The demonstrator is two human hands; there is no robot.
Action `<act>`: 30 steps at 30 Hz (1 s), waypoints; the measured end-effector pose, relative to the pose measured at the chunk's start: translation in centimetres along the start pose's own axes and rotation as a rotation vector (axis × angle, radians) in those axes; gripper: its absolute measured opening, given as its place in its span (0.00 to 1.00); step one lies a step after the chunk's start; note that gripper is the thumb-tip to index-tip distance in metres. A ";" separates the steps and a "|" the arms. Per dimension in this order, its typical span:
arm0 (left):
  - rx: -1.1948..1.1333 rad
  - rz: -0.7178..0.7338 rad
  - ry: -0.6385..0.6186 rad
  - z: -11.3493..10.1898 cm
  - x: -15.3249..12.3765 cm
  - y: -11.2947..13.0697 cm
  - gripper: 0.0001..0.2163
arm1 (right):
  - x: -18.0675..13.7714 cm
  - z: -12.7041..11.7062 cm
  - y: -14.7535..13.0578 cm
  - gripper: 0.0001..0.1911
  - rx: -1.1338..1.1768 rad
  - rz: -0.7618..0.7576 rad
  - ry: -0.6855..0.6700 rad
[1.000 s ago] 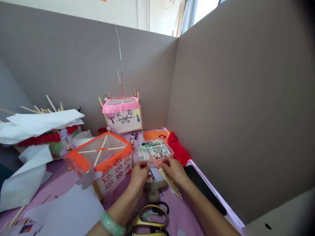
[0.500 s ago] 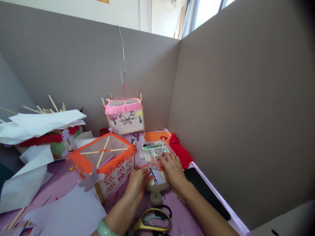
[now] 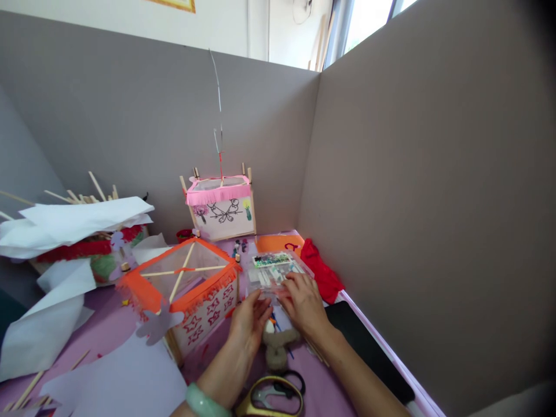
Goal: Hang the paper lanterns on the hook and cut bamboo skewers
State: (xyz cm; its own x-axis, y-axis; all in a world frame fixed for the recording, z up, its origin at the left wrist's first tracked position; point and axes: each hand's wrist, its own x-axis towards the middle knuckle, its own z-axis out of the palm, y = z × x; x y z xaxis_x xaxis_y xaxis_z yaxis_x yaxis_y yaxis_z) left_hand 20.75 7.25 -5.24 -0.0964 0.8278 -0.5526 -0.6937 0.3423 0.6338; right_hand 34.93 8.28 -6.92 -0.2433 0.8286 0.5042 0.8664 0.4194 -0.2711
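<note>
A clear plastic box (image 3: 278, 268) of small coloured bits lies on the purple table near the corner. My right hand (image 3: 304, 304) rests on its near edge with fingers curled over it. My left hand (image 3: 251, 321) touches the box's near left corner with fingers stretched forward. A green bangle (image 3: 204, 401) circles my left wrist. Just left of my hands stands an orange-fringed paper lantern (image 3: 186, 289) with red star patterns. Beneath my hands lie a small beige plush figure (image 3: 277, 347) and some wooden sticks.
A pink-fringed lantern (image 3: 220, 202) with a wire hanger stands at the back wall. Yellow-handled scissors (image 3: 271, 397) lie near the front edge. Red cloth (image 3: 319, 269) and a black slab (image 3: 365, 341) lie right. White paper sheets (image 3: 65, 226) pile up left. Grey partition walls enclose the corner.
The clear box was lifted off the table between both hands a second ago; now it lies flat on the table with both hands resting at its near edge.
</note>
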 end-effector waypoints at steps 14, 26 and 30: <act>0.287 -0.202 -0.235 -0.9 -0.7 0.4 0.08 | 1.8 -1.5 0.2 0.07 0.106 0.025 0.115; 0.134 -0.095 -0.164 1.2 0.0 1.4 0.08 | 0.7 -1.8 0.4 0.10 0.109 0.036 0.161; 0.108 -0.095 -0.178 0.5 0.1 1.1 0.05 | -1.2 -1.2 0.3 0.13 0.081 0.164 0.093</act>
State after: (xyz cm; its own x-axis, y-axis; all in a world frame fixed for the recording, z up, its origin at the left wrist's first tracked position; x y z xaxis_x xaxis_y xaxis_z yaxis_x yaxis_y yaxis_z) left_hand 20.33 7.96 -4.35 0.0996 0.8519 -0.5142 -0.6123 0.4598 0.6432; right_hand 35.95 6.99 -6.61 -0.0575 0.8518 0.5208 0.8521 0.3137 -0.4190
